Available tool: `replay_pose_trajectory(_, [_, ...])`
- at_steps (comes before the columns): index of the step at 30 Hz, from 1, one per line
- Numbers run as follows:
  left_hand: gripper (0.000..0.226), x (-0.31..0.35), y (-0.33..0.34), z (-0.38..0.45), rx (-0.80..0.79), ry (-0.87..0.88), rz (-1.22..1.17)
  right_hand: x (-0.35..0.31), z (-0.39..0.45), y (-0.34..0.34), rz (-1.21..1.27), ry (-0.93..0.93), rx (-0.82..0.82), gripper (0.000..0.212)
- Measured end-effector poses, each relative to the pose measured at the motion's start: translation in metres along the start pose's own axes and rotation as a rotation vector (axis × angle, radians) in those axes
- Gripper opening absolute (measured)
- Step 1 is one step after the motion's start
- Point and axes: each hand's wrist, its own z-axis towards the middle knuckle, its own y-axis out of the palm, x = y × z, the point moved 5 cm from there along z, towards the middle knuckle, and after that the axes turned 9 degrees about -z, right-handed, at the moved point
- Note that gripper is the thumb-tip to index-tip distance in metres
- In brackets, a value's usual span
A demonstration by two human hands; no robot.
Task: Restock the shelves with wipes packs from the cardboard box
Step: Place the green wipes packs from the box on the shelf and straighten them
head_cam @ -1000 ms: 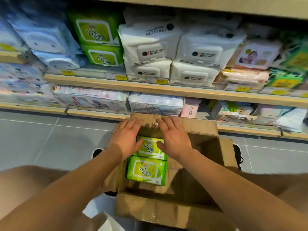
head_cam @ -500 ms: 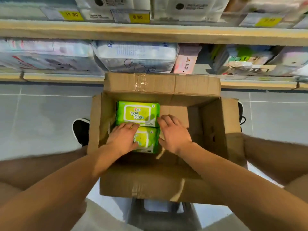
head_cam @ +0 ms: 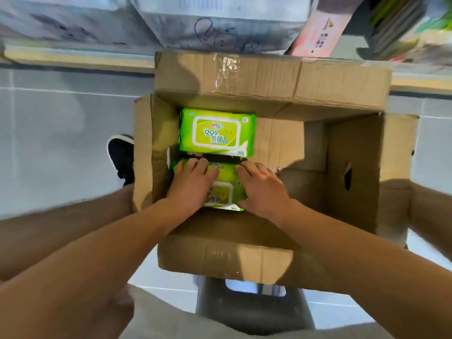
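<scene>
An open cardboard box (head_cam: 352, 167) stands on the floor in front of the bottom shelf (head_cam: 73, 57). Two green wipes packs lie in its left half. The far pack (head_cam: 216, 132) lies flat and untouched. Both of my hands are on the near pack (head_cam: 221, 192). My left hand (head_cam: 193, 184) covers its left part, and my right hand (head_cam: 261, 187) holds its right end. The fingers of both curl over its far edge, and the right thumb lies along the near edge. The right half of the box floor is bare cardboard.
White and pale wipes packs (head_cam: 220, 28) and a pink pack (head_cam: 320, 33) fill the bottom shelf behind the box. A black shoe (head_cam: 122, 157) sits left of the box on the grey tile floor. A dark grey stool (head_cam: 249, 307) stands under the box's near flap.
My hands moved from the far green pack back to the near one, and their fingers now hook over its far edge. The view tilted down and closer to the box.
</scene>
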Motion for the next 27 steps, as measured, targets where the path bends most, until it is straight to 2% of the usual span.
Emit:
replay_pose_trajectory(2, [0.057,-0.001,-0.001,-0.006,-0.003,0.048,-0.058,-0.013,0.014,0.011,-0.025,-0.064,-0.087,0.094])
replay_pose_trajectory(4, [0.055,-0.003,0.000,-0.011,-0.076,0.086,-0.096,-0.022,0.028,0.019,-0.041,-0.089,-0.148,0.102])
replay_pose_trajectory(7, [0.056,-0.008,-0.004,-0.019,-0.121,0.125,-0.147,-0.029,0.043,0.026,0.032,-0.032,-0.243,0.110])
replay_pose_trajectory(9, [0.053,-0.010,-0.009,-0.021,-0.119,0.127,-0.214,-0.030,0.046,0.025,0.026,-0.015,-0.263,0.107])
replay_pose_trajectory(11, [0.046,-0.012,-0.022,-0.013,-0.060,0.108,-0.321,-0.027,0.040,0.020,0.018,-0.022,-0.239,0.102])
replay_pose_trajectory(13, [0.042,-0.017,-0.040,0.002,0.077,0.048,-0.473,-0.017,0.027,0.013,-0.013,-0.025,-0.183,0.099])
replay_pose_trajectory(15, [0.048,-0.025,-0.057,0.023,0.207,-0.019,-0.571,0.002,0.007,0.004,-0.037,0.005,-0.119,0.098])
replay_pose_trajectory(18, [0.062,-0.025,-0.071,0.060,0.272,-0.019,-0.494,0.041,-0.022,-0.007,-0.044,0.088,-0.095,0.100])
replay_pose_trajectory(21, [0.074,-0.008,-0.066,0.090,0.180,0.024,-0.315,0.076,-0.047,-0.014,-0.079,0.182,-0.083,0.101])
replay_pose_trajectory(23, [0.084,0.003,-0.059,0.098,0.135,-0.010,-0.173,0.094,-0.061,-0.017,-0.087,0.238,-0.048,0.100])
replay_pose_trajectory(27, [0.079,0.017,-0.065,0.096,0.149,-0.159,0.034,0.120,-0.084,-0.014,0.009,0.396,-0.019,0.099])
